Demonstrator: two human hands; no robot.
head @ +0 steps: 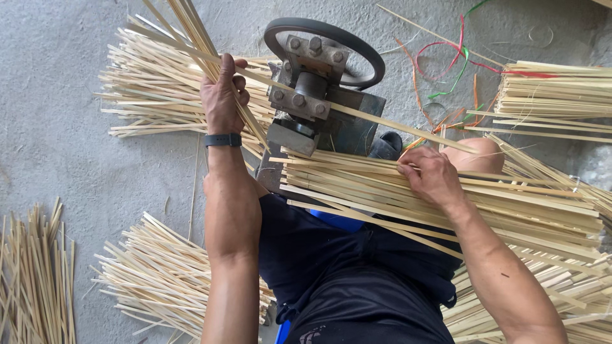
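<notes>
My left hand (pixel 223 95), with a dark band on its wrist, is closed around a bunch of thin pale bamboo strips (pixel 191 32) that slant up past the top edge. My right hand (pixel 433 175) rests on a thick layer of bamboo strips (pixel 529 204) lying across my lap, its fingers pinching the end of one. Between the two hands stands a grey metal machine (pixel 312 95) with a dark wheel (pixel 325 41) and bolted block. One long strip (pixel 395 124) runs slantwise through the machine toward my right hand.
Heaps of cut strips lie on the concrete floor: one behind my left hand (pixel 146 89), one at lower left (pixel 159 274), one at the far left edge (pixel 32 280), and a bundle at upper right (pixel 554 95). Red and green plastic ties (pixel 446 64) lie near the wheel.
</notes>
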